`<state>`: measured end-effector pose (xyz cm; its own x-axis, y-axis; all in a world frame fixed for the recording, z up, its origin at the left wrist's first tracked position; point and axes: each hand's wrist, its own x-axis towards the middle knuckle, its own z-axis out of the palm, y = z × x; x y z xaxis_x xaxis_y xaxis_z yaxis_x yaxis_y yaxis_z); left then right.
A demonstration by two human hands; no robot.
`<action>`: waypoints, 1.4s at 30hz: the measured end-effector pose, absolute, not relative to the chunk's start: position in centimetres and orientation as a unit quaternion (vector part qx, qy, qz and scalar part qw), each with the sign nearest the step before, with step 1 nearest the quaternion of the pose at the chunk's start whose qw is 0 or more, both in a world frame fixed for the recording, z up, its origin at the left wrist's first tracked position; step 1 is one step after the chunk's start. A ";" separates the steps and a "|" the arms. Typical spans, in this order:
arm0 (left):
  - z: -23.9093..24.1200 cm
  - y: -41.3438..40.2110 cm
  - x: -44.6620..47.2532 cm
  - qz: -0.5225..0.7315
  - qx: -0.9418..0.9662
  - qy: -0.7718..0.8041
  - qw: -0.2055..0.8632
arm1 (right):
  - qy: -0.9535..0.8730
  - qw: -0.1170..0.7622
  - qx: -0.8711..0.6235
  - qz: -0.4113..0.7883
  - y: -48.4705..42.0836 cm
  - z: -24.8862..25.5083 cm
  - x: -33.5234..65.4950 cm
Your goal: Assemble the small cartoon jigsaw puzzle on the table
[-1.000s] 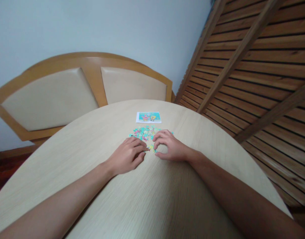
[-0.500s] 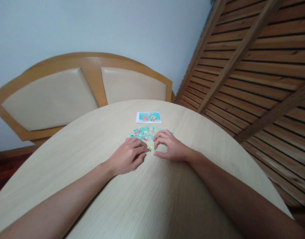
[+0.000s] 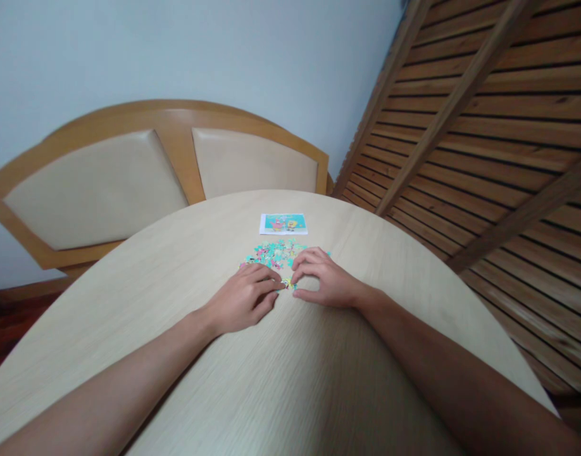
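Both of my hands rest on a round pale wooden table (image 3: 290,380). My left hand (image 3: 243,299) lies palm down with its fingers curled, and its fingertips press on small yellow and teal puzzle pieces (image 3: 287,284). My right hand (image 3: 324,280) is curled too, thumb and fingers pinched at the same pieces from the right. A loose heap of teal, pink and yellow jigsaw pieces (image 3: 274,252) lies just beyond my fingers. Farther back lies the small reference picture card (image 3: 283,223), white-edged with cartoon figures.
Behind the table stands a curved wooden bench back (image 3: 129,171) with two beige padded panels. A slatted dark wooden wall (image 3: 485,126) runs along the right side. A pale blue wall fills the background.
Almost nothing has moved. My fingertips have shifted very slightly around the small pieces between my two hands.
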<state>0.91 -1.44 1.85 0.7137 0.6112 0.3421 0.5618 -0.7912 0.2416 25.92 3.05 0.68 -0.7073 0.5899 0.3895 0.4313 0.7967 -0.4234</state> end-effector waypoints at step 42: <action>1.5 -1.4 0.8 0.180 0.925 0.331 0.052 | -0.851 0.209 -0.476 0.071 3.5 -0.2 25.9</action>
<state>0.75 -1.39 1.47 0.7164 0.6303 0.2991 0.5929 -0.7760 0.2152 25.92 3.46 -0.19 -0.4596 0.8399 0.2886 0.7805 0.5371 -0.3199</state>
